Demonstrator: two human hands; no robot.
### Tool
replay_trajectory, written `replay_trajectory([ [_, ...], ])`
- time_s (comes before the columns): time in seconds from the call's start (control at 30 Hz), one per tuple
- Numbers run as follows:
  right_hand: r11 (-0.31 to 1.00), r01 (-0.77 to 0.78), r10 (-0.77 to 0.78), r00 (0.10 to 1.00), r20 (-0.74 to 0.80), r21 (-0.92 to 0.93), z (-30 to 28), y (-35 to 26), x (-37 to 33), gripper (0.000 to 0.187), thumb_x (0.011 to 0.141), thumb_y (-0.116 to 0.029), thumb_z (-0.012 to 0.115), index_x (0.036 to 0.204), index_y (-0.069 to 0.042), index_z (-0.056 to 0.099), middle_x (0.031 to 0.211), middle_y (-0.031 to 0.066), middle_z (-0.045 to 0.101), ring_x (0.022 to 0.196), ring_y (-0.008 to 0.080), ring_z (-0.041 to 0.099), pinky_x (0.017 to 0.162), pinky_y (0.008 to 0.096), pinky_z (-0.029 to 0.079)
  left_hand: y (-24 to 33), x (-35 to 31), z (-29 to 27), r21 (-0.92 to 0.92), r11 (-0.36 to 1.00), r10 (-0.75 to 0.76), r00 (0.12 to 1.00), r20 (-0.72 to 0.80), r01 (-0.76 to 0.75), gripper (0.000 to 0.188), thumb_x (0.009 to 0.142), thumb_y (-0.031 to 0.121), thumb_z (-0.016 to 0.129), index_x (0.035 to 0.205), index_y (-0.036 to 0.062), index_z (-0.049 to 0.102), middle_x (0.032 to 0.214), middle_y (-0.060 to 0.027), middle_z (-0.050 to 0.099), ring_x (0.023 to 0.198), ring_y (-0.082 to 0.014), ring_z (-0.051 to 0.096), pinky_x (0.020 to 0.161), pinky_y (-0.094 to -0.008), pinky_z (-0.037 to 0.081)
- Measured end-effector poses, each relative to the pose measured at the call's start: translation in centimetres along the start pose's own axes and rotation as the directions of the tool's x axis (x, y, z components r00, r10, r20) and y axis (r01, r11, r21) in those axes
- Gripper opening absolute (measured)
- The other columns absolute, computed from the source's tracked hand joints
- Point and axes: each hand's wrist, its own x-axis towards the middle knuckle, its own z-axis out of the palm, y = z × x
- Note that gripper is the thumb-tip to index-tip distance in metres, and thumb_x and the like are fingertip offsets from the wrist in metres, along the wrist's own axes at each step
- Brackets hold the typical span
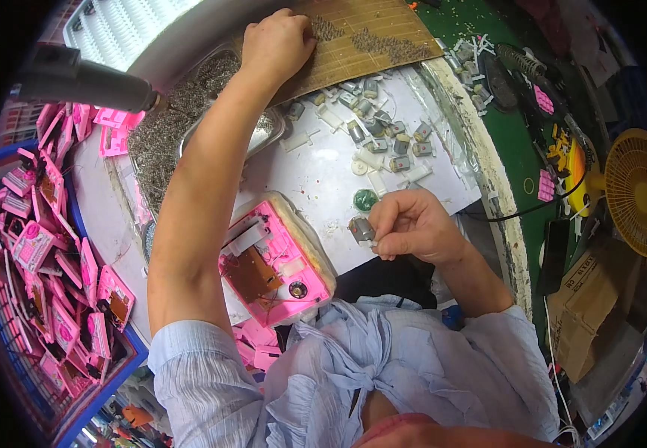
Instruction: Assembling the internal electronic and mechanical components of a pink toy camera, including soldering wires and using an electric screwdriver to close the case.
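Note:
My left hand [279, 45] reaches far across the bench to a brown cardboard sheet [338, 66]. Its fingers are curled down at the sheet, beside rows of tiny metal parts [387, 48]; whatever is between the fingertips is hidden. Nearer to me, my right hand [419, 230] pinches a small grey motor [361, 229] with a white tip by the fingers. A round green piece [365, 199] lies just beyond that hand. Left of it, an open pink plastic housing [297, 261] rests in a pale padded holder, with a brown board and white parts inside.
Several loose motors [400, 162] and white plastic parts lie on the white bench. A metal tray [267, 133] and a heap of tiny metal parts [155, 145] are under my left forearm. An electric screwdriver [107, 82] hangs at left, above a basket of pink housings [43, 261]. A yellow fan [639, 193] stands right.

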Motion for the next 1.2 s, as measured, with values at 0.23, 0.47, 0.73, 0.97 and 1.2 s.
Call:
replay_trajectory([
  [0.23,1.000,0.011,-0.011,1.000,0.004,-0.007,0.1,-0.2,-0.1,0.017,0.084,0.005,0.080,0.093,0.002,0.065,0.090,0.0071,0.065,0.078,0.0114,0.065,0.069,0.0235,0.053,0.5,0.7,-0.3,-0.078,0.985,-0.150,0.988,0.033,0.153,0.020,0.083,0.022,0.072,0.086,0.0026,0.076,0.099,-0.0197,0.070,0.095,-0.0397,0.069,0.086,-0.0488,0.056],
  [0.47,0.999,-0.021,0.022,0.999,-0.048,0.026,0.0,-0.9,-0.7,0.052,0.078,0.009,0.080,0.124,0.000,0.057,0.100,0.0093,0.072,0.080,0.0107,0.067,0.067,0.0208,0.054,-0.1,2.0,2.1,-0.080,0.971,-0.220,0.971,0.091,0.227,0.025,0.079,0.020,0.073,0.086,-0.0036,0.075,0.097,-0.0286,0.071,0.096,-0.0429,0.070,0.088,-0.0500,0.056],
  [0.73,0.928,0.011,-0.123,0.952,-0.279,-0.372,0.2,-1.9,-1.4,0.064,0.079,0.011,0.075,0.138,0.001,0.056,0.097,0.0050,0.071,0.076,0.0078,0.063,0.069,0.0196,0.052,0.2,1.6,1.5,-0.050,0.983,-0.176,0.983,0.041,0.178,0.024,0.078,0.020,0.074,0.085,-0.0029,0.076,0.095,-0.0265,0.072,0.095,-0.0419,0.070,0.086,-0.0497,0.056],
  [0.97,0.355,-0.131,-0.226,0.949,-0.220,-0.926,0.0,-1.8,-0.8,0.044,0.086,0.002,0.070,0.129,-0.006,0.066,0.086,0.0056,0.065,0.074,0.0132,0.063,0.070,0.0265,0.050,-0.5,0.2,0.5,-0.105,0.988,-0.140,0.951,-0.276,0.115,0.023,0.082,0.020,0.072,0.087,-0.0030,0.072,0.090,-0.0253,0.071,0.088,-0.0426,0.070,0.083,-0.0496,0.056],
  [1.2,-0.002,-0.089,-0.207,0.974,-0.087,-0.996,-0.7,-1.4,0.9,0.040,0.087,-0.007,0.067,0.127,-0.007,0.067,0.081,0.0102,0.063,0.068,0.0225,0.061,0.068,0.0323,0.052,4.8,-8.0,-9.8,-0.592,0.803,-0.051,0.980,-0.193,-0.075,0.015,0.086,0.010,0.069,0.093,-0.0033,0.070,0.078,-0.0152,0.072,0.067,-0.0237,0.068,0.063,-0.0357,0.053],
])
